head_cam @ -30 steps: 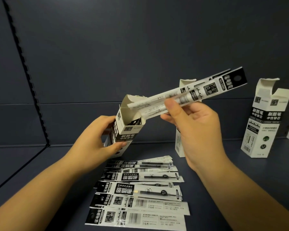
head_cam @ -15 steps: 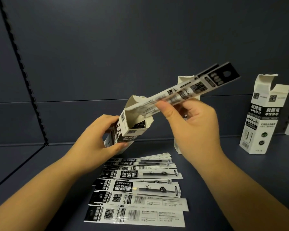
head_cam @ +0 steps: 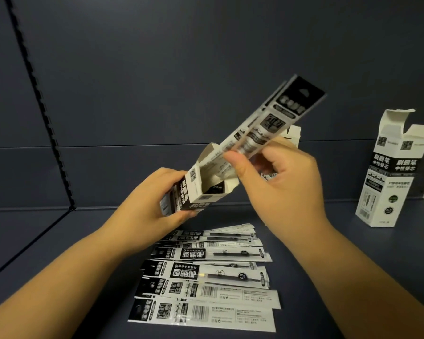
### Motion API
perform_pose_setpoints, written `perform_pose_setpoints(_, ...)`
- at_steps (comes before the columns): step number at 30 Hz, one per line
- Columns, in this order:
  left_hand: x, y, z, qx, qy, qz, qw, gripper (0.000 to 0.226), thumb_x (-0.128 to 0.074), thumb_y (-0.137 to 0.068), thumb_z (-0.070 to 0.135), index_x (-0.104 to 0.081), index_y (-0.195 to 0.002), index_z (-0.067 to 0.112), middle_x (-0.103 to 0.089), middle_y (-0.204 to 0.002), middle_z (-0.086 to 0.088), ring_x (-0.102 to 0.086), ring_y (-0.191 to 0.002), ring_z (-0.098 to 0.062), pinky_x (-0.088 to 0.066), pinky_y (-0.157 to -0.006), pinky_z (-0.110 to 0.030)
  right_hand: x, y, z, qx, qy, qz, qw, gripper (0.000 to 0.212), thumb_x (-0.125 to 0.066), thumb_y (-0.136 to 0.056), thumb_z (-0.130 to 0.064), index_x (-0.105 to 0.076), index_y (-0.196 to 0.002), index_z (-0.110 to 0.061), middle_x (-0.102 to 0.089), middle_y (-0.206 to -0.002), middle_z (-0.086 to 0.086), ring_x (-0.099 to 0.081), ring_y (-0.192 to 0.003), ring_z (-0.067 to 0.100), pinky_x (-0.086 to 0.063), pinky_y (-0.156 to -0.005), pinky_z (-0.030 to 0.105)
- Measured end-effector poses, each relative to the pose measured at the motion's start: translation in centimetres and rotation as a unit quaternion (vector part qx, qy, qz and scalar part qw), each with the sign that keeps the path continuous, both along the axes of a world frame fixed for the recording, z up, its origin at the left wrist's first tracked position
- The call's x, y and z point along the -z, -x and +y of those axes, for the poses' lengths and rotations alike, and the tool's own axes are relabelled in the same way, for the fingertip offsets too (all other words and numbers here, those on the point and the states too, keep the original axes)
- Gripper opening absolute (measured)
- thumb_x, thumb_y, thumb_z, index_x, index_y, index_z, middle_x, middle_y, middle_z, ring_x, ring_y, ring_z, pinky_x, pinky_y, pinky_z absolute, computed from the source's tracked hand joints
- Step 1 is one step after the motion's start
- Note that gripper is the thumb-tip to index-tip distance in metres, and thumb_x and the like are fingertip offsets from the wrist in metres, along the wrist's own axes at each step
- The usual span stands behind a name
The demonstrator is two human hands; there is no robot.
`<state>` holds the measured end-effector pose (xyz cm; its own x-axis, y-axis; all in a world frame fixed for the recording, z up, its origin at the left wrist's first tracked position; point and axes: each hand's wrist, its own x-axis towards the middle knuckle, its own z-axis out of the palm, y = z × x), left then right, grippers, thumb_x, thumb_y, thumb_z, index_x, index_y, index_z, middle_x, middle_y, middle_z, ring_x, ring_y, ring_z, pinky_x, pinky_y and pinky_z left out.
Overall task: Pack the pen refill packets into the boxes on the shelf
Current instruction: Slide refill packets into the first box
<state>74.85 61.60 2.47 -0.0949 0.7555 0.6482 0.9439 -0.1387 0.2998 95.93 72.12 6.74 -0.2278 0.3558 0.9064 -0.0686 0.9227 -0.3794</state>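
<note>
My left hand [head_cam: 147, 204] grips a small black-and-white box [head_cam: 196, 189], tilted, with its top flaps open. My right hand [head_cam: 282, 182] pinches a couple of long pen refill packets [head_cam: 279, 118] between thumb and fingers. Their lower ends sit inside the box mouth, their black header ends point up and to the right. Several more refill packets [head_cam: 211, 277] lie fanned out on the dark shelf below my hands.
An open upright box [head_cam: 389, 182] stands at the right on the shelf [head_cam: 328, 253]. Another open box [head_cam: 291, 134] is mostly hidden behind my right hand. A slotted upright rail [head_cam: 42, 104] runs down the left back wall.
The held packets have tipped steeper and slid further into the box mouth. Both hands have stayed close together, and the box has tilted a little more toward me.
</note>
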Motion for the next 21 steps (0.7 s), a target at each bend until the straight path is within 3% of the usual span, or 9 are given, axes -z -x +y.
perform_pose_setpoints(1, 0.0, -0.1, 0.0, 0.001, 0.004, 0.003, 1.0, 0.063, -0.079, -0.079, 0.039, -0.051, -0.135, 0.041, -0.053, -0.122, 0.028, -0.052, -0.121, -0.001, -0.05, -0.099, -0.03, -0.1, 0.0, 0.0, -0.004, -0.003, -0.022, 1.0, 0.008, -0.072, -0.091, -0.033, -0.072, -0.084, -0.029, -0.068, -0.076, -0.009, -0.06, -0.074, 0.014, -0.05, -0.064, 0.032)
perform_pose_setpoints(4, -0.1, -0.3, 0.1, 0.002, 0.009, 0.005, 1.0, 0.065, -0.079, -0.079, 0.04, -0.052, -0.137, 0.037, -0.053, -0.124, 0.026, -0.052, -0.121, -0.002, -0.05, -0.1, -0.031, -0.2, 0.1, 0.0, -0.028, 0.016, -0.064, 0.997, 0.019, -0.073, -0.089, -0.035, -0.063, -0.084, -0.05, -0.066, -0.073, -0.01, -0.056, -0.07, 0.011, -0.045, -0.063, 0.025)
perform_pose_setpoints(7, 0.0, -0.4, 0.1, 0.005, 0.001, -0.002, 1.0, 0.065, -0.079, -0.079, 0.04, -0.051, -0.138, 0.037, -0.054, -0.123, 0.027, -0.053, -0.121, -0.001, -0.05, -0.1, -0.028, 0.0, 0.5, 0.2, -0.061, 0.076, -0.092, 0.991, 0.004, -0.072, -0.087, -0.04, -0.071, -0.089, -0.043, -0.069, -0.093, -0.014, -0.06, -0.094, 0.01, -0.051, -0.081, 0.031)
perform_pose_setpoints(10, 0.0, -0.6, 0.1, 0.006, -0.006, -0.018, 1.0, 0.064, -0.081, -0.079, 0.034, -0.052, -0.136, 0.038, -0.055, -0.122, 0.026, -0.054, -0.12, -0.002, -0.049, -0.099, -0.026, 0.3, 1.0, 0.8, -0.053, 0.115, -0.168, 0.978, 0.025, -0.069, -0.079, -0.052, -0.076, -0.097, -0.035, -0.057, -0.108, -0.02, -0.049, -0.115, 0.008, -0.041, -0.098, 0.026)
perform_pose_setpoints(13, 0.0, -0.6, 0.2, 0.012, -0.009, -0.034, 0.999, 0.063, -0.08, -0.079, 0.033, -0.053, -0.135, 0.039, -0.055, -0.123, 0.024, -0.056, -0.12, -0.005, -0.05, -0.1, -0.032, 0.2, 1.1, 0.9, -0.09, 0.145, -0.189, 0.967, 0.01, -0.074, -0.082, -0.046, -0.069, -0.091, -0.045, -0.053, -0.105, -0.021, -0.05, -0.111, 0.011, -0.042, -0.095, 0.027)
perform_pose_setpoints(17, 0.1, -0.6, 0.1, 0.016, -0.015, -0.055, 0.998, 0.064, -0.077, -0.079, 0.035, -0.05, -0.137, 0.042, -0.055, -0.125, 0.025, -0.057, -0.12, -0.004, -0.05, -0.103, -0.035, -0.1, 0.4, 0.8, -0.14, 0.14, -0.135, 0.971, 0.017, -0.076, -0.085, -0.033, -0.069, -0.098, -0.041, -0.059, -0.117, -0.015, -0.056, -0.111, 0.007, -0.045, -0.083, 0.016)
perform_pose_setpoints(21, 0.1, -0.6, 0.2, 0.008, -0.019, -0.064, 0.998, 0.064, -0.079, -0.08, 0.033, -0.051, -0.137, 0.038, -0.055, -0.124, 0.026, -0.056, -0.119, -0.001, -0.049, -0.104, -0.032, 0.3, 0.4, 0.7, -0.158, 0.122, -0.115, 0.973, 0.016, -0.072, -0.089, -0.028, -0.069, -0.099, -0.04, -0.059, -0.116, -0.015, -0.056, -0.111, 0.004, -0.047, -0.085, 0.015)
